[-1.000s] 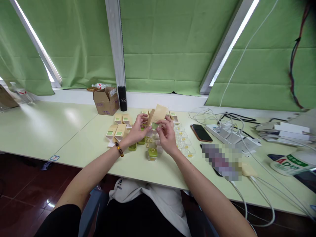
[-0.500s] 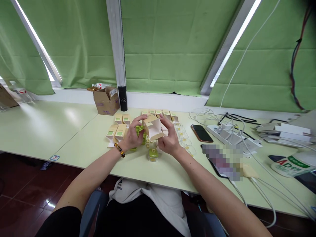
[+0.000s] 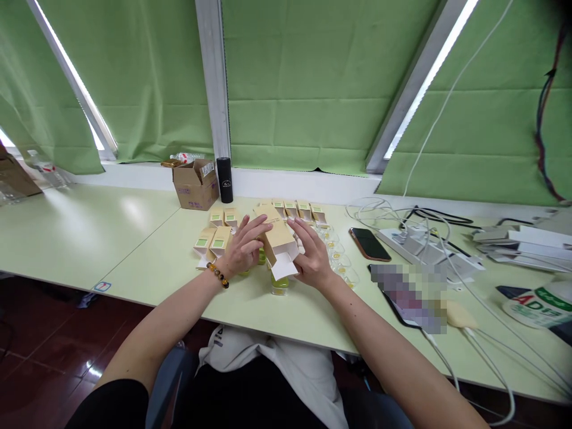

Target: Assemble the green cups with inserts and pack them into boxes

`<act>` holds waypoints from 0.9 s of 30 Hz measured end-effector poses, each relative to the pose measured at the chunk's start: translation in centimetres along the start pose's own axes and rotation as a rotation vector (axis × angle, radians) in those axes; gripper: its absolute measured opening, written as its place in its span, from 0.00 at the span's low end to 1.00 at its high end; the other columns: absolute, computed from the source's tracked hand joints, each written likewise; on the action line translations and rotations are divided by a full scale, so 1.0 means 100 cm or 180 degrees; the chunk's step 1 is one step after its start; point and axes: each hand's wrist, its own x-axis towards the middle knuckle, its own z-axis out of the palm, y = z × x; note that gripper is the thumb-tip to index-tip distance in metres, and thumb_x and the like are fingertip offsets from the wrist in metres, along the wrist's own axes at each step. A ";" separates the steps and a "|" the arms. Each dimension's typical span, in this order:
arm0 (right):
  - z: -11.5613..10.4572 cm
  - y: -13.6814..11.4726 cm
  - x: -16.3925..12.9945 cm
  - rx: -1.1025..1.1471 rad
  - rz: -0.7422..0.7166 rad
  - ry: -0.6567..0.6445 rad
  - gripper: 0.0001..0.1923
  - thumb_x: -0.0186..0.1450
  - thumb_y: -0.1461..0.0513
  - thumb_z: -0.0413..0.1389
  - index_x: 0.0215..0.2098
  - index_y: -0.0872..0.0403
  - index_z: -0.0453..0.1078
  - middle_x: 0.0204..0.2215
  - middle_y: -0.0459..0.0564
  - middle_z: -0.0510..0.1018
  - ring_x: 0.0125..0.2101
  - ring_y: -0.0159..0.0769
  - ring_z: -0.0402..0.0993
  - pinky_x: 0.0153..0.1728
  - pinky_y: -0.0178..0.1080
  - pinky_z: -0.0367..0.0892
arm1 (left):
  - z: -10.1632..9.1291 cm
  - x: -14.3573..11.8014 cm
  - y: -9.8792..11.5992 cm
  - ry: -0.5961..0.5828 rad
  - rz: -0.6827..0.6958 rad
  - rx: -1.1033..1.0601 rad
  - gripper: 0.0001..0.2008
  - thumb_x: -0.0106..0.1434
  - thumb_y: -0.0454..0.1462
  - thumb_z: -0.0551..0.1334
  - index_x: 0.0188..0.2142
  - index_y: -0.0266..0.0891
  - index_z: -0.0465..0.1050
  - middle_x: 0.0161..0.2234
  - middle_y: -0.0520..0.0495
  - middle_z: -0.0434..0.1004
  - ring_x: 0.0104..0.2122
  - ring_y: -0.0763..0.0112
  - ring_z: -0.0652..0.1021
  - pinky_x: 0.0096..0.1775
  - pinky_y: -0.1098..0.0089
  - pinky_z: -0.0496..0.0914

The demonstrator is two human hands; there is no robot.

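We are holding a small kraft carton (image 3: 277, 243) between both hands, just above the pale green surface (image 3: 147, 250). Our left hand (image 3: 243, 244) is pressing its spread fingers against the carton's left side, and our right hand (image 3: 313, 256) is cupping the right side, fingers loosely curled around it. The carton's long axis is running away from us and tilting down toward our chest, with its white flap (image 3: 284, 269) hanging open at the near end. Both hands are sitting equally close to it, one on each flank. A green jar (image 3: 279, 286) is standing on the surface directly below the open end, and finished cartons (image 3: 213, 239) are lying just to the left.
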 end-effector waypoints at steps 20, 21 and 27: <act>-0.002 -0.025 0.004 0.1285 0.0877 -0.0392 0.28 0.77 0.56 0.49 0.74 0.34 0.60 0.79 0.46 0.37 0.67 0.59 0.67 0.64 0.66 0.70 | 0.010 -0.001 0.014 -0.0016 -0.1211 -0.0513 0.17 0.78 0.46 0.55 0.62 0.48 0.59 0.67 0.35 0.60 0.69 0.50 0.66 0.55 0.49 0.76; -0.002 -0.026 0.004 0.1312 0.0957 -0.0357 0.27 0.77 0.55 0.48 0.74 0.34 0.61 0.78 0.47 0.38 0.67 0.58 0.68 0.63 0.65 0.71 | 0.009 0.001 0.016 -0.0054 -0.1322 -0.0519 0.17 0.78 0.47 0.55 0.62 0.47 0.61 0.67 0.34 0.60 0.69 0.50 0.67 0.55 0.50 0.76; -0.003 -0.028 0.004 0.1352 0.1445 -0.0242 0.23 0.78 0.53 0.48 0.69 0.36 0.67 0.76 0.49 0.48 0.70 0.58 0.62 0.62 0.63 0.72 | 0.002 0.009 0.022 -0.0135 -0.1964 -0.1180 0.18 0.78 0.45 0.55 0.62 0.45 0.71 0.69 0.35 0.56 0.45 0.69 0.78 0.48 0.61 0.78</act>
